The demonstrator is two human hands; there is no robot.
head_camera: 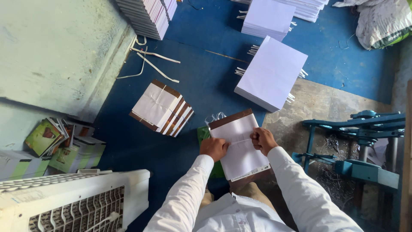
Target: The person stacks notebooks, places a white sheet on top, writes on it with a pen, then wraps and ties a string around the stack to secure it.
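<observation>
both hands, left hand (213, 148) and right hand (262, 140), have fingers clenched on a white string across the paper bundle (240, 146) at lower centre; better to pull evenly, keeping the string centred and taut.

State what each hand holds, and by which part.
Both the left hand and right hand grip a white string across the middle of a paper bundle, one at each side.
</observation>
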